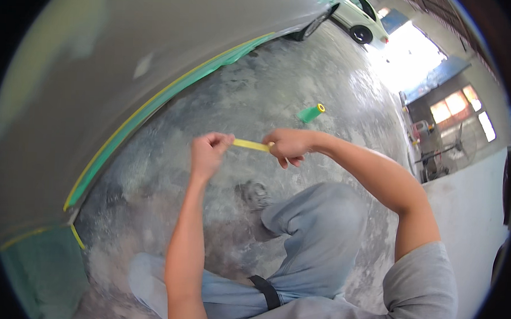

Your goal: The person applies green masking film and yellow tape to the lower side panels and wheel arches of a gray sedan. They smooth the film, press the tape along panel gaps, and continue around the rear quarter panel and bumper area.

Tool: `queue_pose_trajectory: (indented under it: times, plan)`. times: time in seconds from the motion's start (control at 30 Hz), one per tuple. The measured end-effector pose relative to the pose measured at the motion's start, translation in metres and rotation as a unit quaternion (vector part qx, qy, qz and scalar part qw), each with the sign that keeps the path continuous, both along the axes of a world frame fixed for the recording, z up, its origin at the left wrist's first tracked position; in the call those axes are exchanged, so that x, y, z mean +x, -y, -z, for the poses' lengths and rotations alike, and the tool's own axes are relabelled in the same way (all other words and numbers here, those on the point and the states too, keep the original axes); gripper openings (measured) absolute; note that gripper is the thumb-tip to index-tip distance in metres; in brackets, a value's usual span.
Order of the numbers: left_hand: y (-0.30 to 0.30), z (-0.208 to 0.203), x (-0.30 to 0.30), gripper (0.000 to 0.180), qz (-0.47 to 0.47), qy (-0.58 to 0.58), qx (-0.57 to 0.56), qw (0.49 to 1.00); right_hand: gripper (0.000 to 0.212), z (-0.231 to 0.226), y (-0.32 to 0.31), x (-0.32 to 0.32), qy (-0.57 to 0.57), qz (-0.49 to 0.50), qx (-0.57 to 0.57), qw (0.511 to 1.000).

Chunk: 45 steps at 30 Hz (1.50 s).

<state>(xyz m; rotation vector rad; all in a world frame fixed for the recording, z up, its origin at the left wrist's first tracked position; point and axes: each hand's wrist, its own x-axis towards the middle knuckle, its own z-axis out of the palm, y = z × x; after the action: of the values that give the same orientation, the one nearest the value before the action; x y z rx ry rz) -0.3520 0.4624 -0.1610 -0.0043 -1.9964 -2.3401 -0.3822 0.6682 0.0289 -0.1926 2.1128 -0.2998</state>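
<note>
A short strip of yellow masking tape (250, 145) is stretched between my two hands, above the floor. My left hand (205, 156) pinches its left end between thumb and fingertips. At the other end, my right hand (292, 145) has its fingers curled around the tape; whether a roll sits inside that hand is hidden. To the left stands a grey car body (128, 80). Along its lower edge runs green masking film (161, 101) topped by a yellow tape line. More green film (45, 270) covers the panel at lower left.
A roll of green masking film (310, 114) with a yellow end lies on the grey, stained concrete floor (241, 102) beyond my right hand. My bent knee (327, 219) is below my hands. A white car (358, 18) stands far off; a fan (458, 146) is by the right wall.
</note>
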Motion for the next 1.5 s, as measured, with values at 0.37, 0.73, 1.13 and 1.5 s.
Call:
queue_pose_trajectory:
  times: [0.37,0.73,1.13,1.5]
  plan:
    - [-0.121,0.119,-0.099,0.049,0.052,0.161,-0.167,0.971,0.051,0.176,-0.428,-0.147,-0.387,0.557,-0.264,0.686]
    - [-0.249,-0.047,-0.322,0.049,0.139,0.189,-0.374,0.897,0.076,0.297,-0.534,-0.338,-0.548,0.223,0.068,0.803]
    - [-0.334,-0.26,-0.355,0.051,0.165,0.126,-0.52,0.829,0.045,0.273,-0.578,-0.402,-0.496,0.357,-0.101,0.785]
    - [-0.504,-0.235,-0.548,0.047,0.249,-0.069,-0.401,0.879,0.035,0.084,-0.577,-0.482,-0.486,0.404,-0.458,0.626]
